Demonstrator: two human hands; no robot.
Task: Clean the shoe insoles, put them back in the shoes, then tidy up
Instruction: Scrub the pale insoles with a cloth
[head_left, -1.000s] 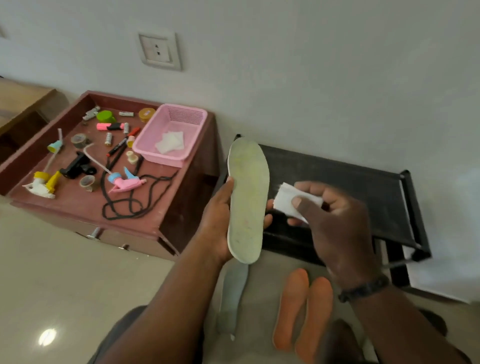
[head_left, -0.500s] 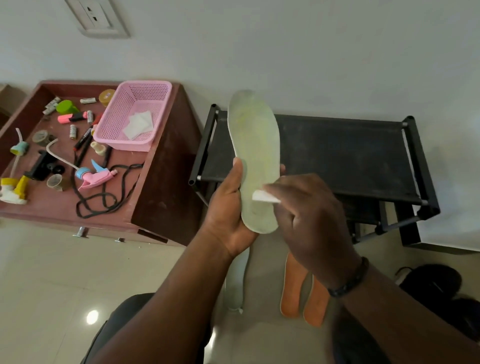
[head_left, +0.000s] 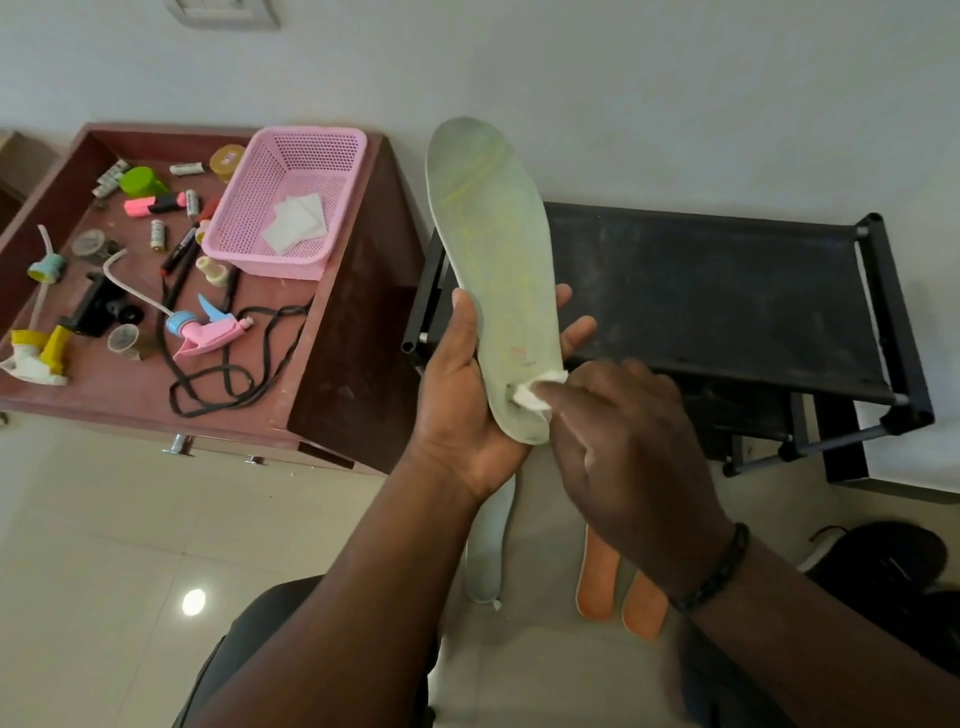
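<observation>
My left hand (head_left: 457, 400) grips a pale green insole (head_left: 493, 249) upright by its heel end, thumb on the left edge, fingers behind. My right hand (head_left: 623, 447) pinches a white wipe (head_left: 532, 395) and presses it on the insole's heel. On the floor below lie a second pale insole (head_left: 488, 551), partly hidden by my left arm, and two orange insoles (head_left: 602, 587). Black shoes (head_left: 883, 566) sit on the floor at the right.
A black shoe rack (head_left: 727, 301) stands against the wall behind the insole. A brown cabinet (head_left: 343, 332) at the left carries a pink basket (head_left: 291, 208) with white wipes, a pink spray head (head_left: 208, 332), black laces and small clutter.
My right hand brought the wipe from beside the insole onto it and moved down to the heel. The view has shifted, and the insole now stands higher against the wall.
</observation>
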